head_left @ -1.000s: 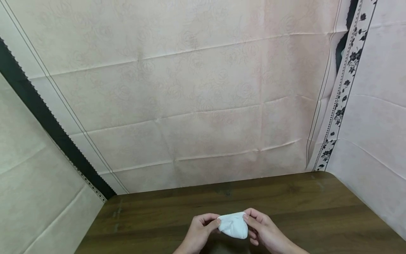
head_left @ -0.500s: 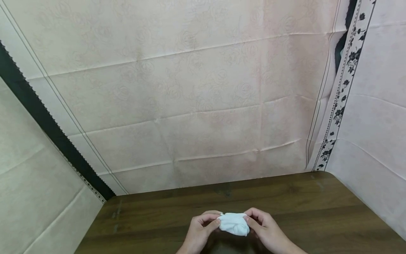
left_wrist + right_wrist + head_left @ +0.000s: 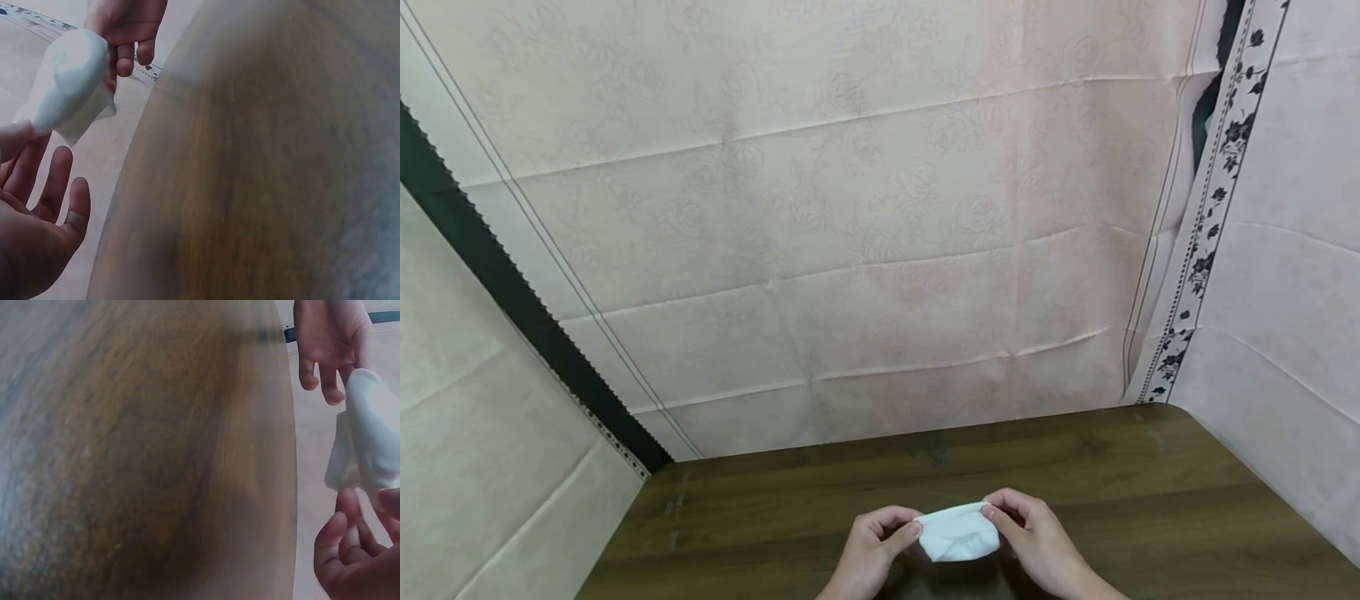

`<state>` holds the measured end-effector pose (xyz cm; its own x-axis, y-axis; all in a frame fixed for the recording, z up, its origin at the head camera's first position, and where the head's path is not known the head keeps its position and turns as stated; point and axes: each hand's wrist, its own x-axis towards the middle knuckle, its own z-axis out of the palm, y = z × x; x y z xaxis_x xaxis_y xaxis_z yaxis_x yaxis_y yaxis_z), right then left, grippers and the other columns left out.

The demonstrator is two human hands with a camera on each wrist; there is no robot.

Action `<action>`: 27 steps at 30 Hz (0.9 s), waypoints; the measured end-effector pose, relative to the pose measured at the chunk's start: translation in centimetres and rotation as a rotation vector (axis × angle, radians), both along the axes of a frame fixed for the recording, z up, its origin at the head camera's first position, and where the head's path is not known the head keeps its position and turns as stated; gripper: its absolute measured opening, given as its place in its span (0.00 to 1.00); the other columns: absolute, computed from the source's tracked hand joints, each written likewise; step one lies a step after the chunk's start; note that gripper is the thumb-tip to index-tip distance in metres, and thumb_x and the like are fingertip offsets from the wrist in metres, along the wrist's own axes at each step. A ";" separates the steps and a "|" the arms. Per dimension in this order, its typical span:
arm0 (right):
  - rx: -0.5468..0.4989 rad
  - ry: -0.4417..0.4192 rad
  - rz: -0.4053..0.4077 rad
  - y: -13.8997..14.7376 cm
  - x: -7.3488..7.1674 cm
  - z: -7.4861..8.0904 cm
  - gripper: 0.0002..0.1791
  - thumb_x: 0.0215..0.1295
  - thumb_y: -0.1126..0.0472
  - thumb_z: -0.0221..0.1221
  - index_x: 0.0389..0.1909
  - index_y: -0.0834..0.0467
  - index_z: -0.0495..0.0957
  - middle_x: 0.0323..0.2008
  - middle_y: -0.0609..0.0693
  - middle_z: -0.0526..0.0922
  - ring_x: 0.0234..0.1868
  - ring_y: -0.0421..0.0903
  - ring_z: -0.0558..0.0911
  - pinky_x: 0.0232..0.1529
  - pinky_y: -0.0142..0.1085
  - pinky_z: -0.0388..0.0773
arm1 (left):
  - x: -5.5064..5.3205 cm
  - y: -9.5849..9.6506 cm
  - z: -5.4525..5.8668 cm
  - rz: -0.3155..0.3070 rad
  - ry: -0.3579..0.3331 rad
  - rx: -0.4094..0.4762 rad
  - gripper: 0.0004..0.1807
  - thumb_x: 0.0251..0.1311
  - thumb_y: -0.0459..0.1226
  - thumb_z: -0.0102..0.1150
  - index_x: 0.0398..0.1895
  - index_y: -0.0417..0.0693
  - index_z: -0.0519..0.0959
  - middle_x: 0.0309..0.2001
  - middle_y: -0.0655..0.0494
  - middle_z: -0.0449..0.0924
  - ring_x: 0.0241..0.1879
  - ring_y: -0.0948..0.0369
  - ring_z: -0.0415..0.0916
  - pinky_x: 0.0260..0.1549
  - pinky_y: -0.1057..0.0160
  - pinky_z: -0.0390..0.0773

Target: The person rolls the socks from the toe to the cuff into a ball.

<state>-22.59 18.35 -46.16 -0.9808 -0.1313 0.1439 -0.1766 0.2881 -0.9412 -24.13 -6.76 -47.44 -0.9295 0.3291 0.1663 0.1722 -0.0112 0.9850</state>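
A small, pale white cloth piece (image 3: pixel 958 535) is stretched between both hands above the table, low in the head view. Its exact kind cannot be told. My left hand (image 3: pixel 867 552) pinches its left end between thumb and fingers. At the opposite end, my right hand (image 3: pixel 1037 546) pinches the upper right corner. From the left wrist, the cloth piece (image 3: pixel 70 72) looks rounded and bulging, with a thin loose flap hanging below. The right wrist view shows the same rounded cloth piece (image 3: pixel 375 434), partly cut off by the frame edge. Lower fingers of both hands are loosely bent, off the cloth.
The brown wood-patterned table (image 3: pixel 760 508) has rounded far corners. Behind it hangs a creased, pale patterned sheet (image 3: pixel 865 208), with similar sheets on the left and right. A dark strip (image 3: pixel 527 275) runs down the left corner, and a floral border (image 3: pixel 1206 242) lines the right.
The cloth piece has gone from rounded, then bunched, to wider and flatter between the hands. My right hand has shifted slightly right; both hands keep hold of it.
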 end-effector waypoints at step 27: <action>-0.518 -0.284 0.391 0.4 0.0 -0.1 0.09 0.79 0.60 0.50 0.45 0.57 0.78 0.31 0.46 0.76 0.30 0.39 0.73 0.28 0.28 0.69 | -0.5 -0.2 -0.9 -0.079 -0.039 -0.049 0.11 0.69 0.28 0.57 0.44 0.23 0.79 0.29 0.61 0.79 0.28 0.67 0.72 0.30 0.70 0.72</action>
<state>-22.61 18.75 -46.22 -0.8848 -0.4650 0.0289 0.0964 -0.2434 -0.9651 -24.59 -6.91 -48.34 -0.9060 0.4080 0.1123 0.1341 0.0252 0.9907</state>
